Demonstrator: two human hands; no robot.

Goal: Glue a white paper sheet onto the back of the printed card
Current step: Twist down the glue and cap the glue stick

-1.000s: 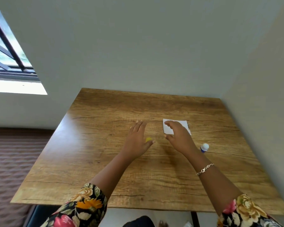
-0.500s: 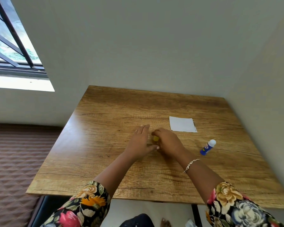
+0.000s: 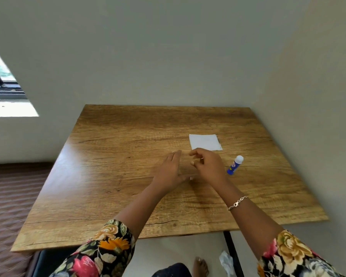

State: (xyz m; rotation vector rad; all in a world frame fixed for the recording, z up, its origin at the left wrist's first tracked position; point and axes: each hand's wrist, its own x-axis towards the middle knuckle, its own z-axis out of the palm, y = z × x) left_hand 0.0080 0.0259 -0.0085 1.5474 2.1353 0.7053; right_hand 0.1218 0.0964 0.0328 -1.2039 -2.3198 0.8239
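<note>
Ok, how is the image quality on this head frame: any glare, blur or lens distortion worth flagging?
Head view: the window at left is blown out; a soft sheen lies on the table's left side; wide-angle bending curves the walls and table edges; the right hand fingertips are slightly motion-blurred; the left hand, white paper sheet and glue stick are sharp, with faint shadows.

A square wood-grain desk (image 3: 128,156) stands against plain grey-green walls (image 3: 168,56). A barred window (image 3: 2,84) sits at left, above brown quilted flooring (image 3: 8,196).
</note>
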